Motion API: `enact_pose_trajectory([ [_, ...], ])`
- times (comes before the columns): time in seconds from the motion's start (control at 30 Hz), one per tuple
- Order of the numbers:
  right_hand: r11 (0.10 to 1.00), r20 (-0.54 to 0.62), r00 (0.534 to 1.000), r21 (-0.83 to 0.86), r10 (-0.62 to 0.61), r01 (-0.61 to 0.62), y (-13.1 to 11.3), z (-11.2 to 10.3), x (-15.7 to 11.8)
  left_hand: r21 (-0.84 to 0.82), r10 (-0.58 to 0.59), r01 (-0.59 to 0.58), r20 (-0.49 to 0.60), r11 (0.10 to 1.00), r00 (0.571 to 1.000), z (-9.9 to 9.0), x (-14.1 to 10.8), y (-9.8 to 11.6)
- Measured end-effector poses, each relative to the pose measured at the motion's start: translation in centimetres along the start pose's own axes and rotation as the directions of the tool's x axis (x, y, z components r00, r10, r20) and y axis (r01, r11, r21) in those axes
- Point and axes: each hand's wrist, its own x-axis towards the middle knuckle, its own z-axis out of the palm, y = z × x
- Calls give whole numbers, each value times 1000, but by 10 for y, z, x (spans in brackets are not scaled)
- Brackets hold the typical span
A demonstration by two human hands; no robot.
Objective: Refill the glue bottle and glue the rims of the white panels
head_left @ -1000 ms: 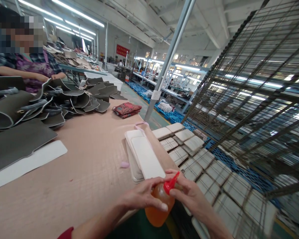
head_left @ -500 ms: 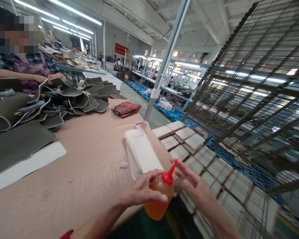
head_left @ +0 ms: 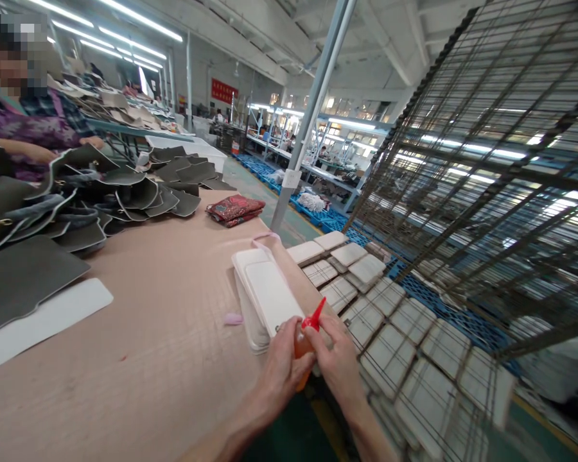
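Observation:
A bottle of orange liquid (head_left: 302,344) with a red pointed cap (head_left: 314,316) is between my two hands at the table's front right edge. My left hand (head_left: 283,359) wraps round the bottle's left side. On the right, my right hand (head_left: 336,356) has its fingers closed round the bottle's upper part, just below the cap. The nozzle points up and to the right. Just beyond the hands lies a stack of white rounded panels (head_left: 270,285), with a small pink piece (head_left: 233,319) to its left.
Dark grey pieces (head_left: 139,189) are heaped at the table's back left, near a person (head_left: 24,131). A folded red patterned cloth (head_left: 235,209) lies at the far edge. White blocks (head_left: 390,359) and a wire rack (head_left: 481,147) stand on the right beside a pole (head_left: 298,147).
My right hand has closed onto the bottle's top from beside it. Bottle and hands sit slightly higher in view, and the surroundings have shifted left.

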Motion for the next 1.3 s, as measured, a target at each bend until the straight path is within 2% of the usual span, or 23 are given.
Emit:
enact_pose_trajectory([
  [0.03,999,5,1000,32,10,-10,2,-2,0,-27,-17,17,3,999,1000,0,1,0],
  [0.1,991,30,999,133,22,-26,5,-15,-1,-144,-86,103,121,984,989,-7,4,7],
  [0.2,964,77,997,263,22,-41,1,-44,-4,-308,-89,212,369,927,925,-27,7,29],
  [0.27,956,211,977,281,22,-82,-5,-55,-5,-345,-47,236,476,908,878,-36,7,41],
  [0.33,958,381,925,265,5,-114,-13,-57,-5,-347,-13,242,548,906,836,-38,6,48],
  [0.4,966,481,876,241,-32,-96,-20,-53,-5,-348,28,237,611,907,791,-36,4,50],
  [0.47,975,531,845,216,-65,-60,-25,-50,-5,-362,71,228,653,904,754,-33,3,50],
  [0.57,977,552,832,204,-58,-67,-28,-50,-8,-347,69,244,688,906,723,-29,1,49],
  [0.63,975,525,850,202,-33,-88,-27,-51,-12,-340,57,244,678,908,733,-27,0,48],
  [0.77,979,435,900,180,6,-94,-19,-49,-20,-358,51,224,619,907,784,-19,-5,42],
  [0.87,983,396,918,159,24,-94,-10,-48,-23,-386,60,208,579,899,813,-11,-8,37],
  [1.03,983,410,912,168,-2,-73,-4,-55,-27,-405,92,165,543,899,835,-3,-10,36],
  [1.17,985,434,901,156,-5,-70,3,-56,-30,-380,50,164,494,910,868,7,-17,31],
  [1.3,950,461,885,245,60,-192,25,-52,-24,-410,-29,202,391,889,920,28,-25,10],
])
